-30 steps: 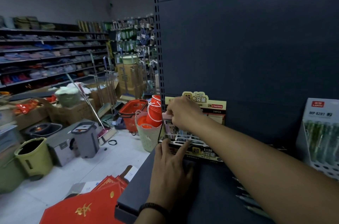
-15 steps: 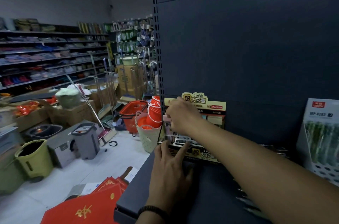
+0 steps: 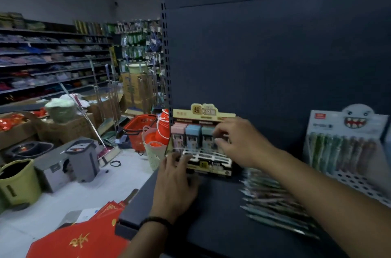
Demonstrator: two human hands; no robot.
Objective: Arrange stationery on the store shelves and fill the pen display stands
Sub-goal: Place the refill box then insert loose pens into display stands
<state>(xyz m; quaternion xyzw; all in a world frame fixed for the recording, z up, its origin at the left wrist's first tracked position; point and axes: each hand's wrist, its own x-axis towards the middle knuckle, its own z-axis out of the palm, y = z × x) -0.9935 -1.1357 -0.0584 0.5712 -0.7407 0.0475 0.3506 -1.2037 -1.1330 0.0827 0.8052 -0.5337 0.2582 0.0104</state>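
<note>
A small cardboard display stand (image 3: 206, 165) with a yellow header card sits at the left end of the dark shelf (image 3: 220, 221). Pink, blue and green boxes (image 3: 193, 134) stand in its back row. My left hand (image 3: 174, 188) lies flat on the shelf, fingertips against the stand's front edge. My right hand (image 3: 237, 141) hovers over the stand's right side, fingers pinched at a green box there; whether it grips it is unclear. A pile of loose pens (image 3: 273, 200) lies on the shelf to the right. A white pen display stand (image 3: 347, 147) with a monster face holds several pens.
The shelf's dark back panel (image 3: 275, 57) rises behind the stands. Left of the shelf, on the floor, are an orange basket (image 3: 139, 131), buckets (image 3: 19, 181), a grey bin (image 3: 83, 158), cardboard boxes and mops. Red paper items (image 3: 78, 240) lie below the shelf corner.
My right hand has moved from the stand's left side to its right side, uncovering the pink and blue boxes. The camera has shifted slightly. My left hand stays at the stand's front.
</note>
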